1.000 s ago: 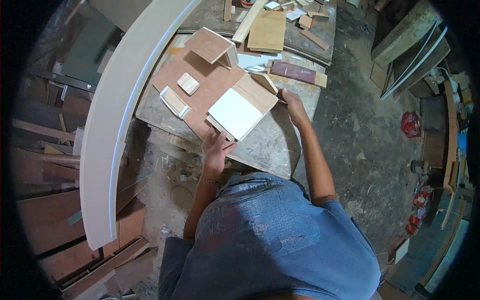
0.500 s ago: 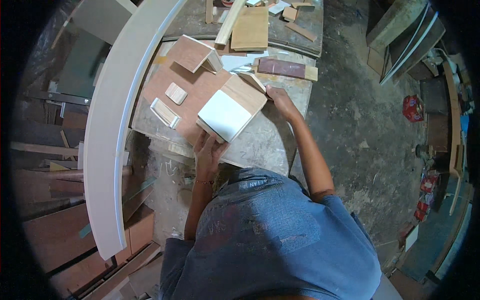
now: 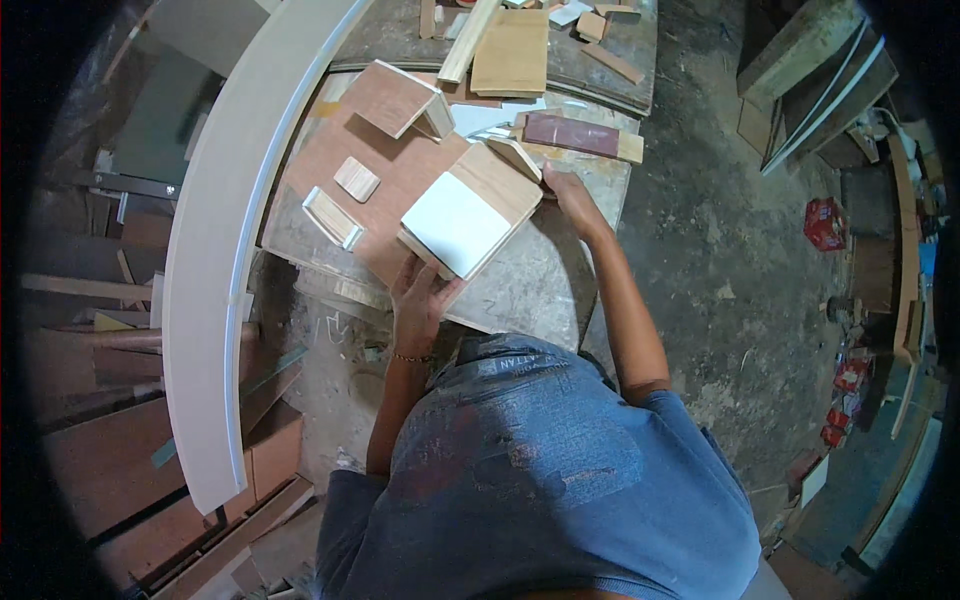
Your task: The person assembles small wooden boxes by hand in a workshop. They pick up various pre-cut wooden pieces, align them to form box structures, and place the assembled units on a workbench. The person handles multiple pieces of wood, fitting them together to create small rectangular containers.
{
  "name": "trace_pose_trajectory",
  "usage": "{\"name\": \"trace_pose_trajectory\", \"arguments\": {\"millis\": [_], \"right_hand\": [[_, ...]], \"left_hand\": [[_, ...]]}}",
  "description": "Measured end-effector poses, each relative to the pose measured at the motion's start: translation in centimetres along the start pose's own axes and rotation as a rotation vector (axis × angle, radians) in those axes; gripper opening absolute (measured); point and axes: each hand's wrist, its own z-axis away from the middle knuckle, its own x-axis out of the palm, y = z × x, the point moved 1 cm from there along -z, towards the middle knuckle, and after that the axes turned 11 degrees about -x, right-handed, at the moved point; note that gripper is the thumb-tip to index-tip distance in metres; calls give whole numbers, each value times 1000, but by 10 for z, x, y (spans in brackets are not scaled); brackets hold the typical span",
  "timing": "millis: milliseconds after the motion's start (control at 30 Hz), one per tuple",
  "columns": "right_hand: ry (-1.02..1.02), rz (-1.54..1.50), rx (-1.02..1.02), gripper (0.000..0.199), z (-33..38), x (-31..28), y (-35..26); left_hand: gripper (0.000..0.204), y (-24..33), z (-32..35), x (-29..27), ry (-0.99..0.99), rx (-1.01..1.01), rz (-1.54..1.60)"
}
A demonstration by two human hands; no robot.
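A small wooden model piece shaped like a bed (image 3: 520, 185) has a white panel (image 3: 455, 225) across its near part and an upright board (image 3: 513, 157) at its far end. It sits over a reddish-brown plywood base (image 3: 385, 195). My left hand (image 3: 420, 292) is closed on its near edge, fingertips partly hidden beneath it. At the far right corner, my right hand (image 3: 570, 197) grips the end by the upright board, its fingers partly out of sight. Also on the base are a desk-like piece (image 3: 400, 95), a small square block (image 3: 357, 179) and a low white-edged piece (image 3: 333, 218).
Under the base is a worn grey worktable (image 3: 520, 270). A long curved pale panel (image 3: 205, 280) stands to the left. Further back lie a tan board (image 3: 510, 55), a sanding block (image 3: 575, 135) with a maroon face, and several wood scraps.
The view has shifted slightly, moving the far end of the table a little in the picture. Both hands keep the same hold on the bed-shaped piece.
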Motion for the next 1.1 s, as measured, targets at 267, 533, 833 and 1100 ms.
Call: {"name": "trace_pose_trajectory", "arguments": {"millis": [267,533,833,1100], "right_hand": [[-25,152,59,57,5,1,-6],[7,14,86,57,8,6,-4],[105,-253,129,72,15,3,9],[141,-340,211,78,29,16,6]], "left_hand": [[32,-8,3,-8,14,64,-245],[36,-11,1,-15,27,0,-38],[27,-7,15,-46,283,76,-166],[22,-32,37,-89,350,-9,2]]}}
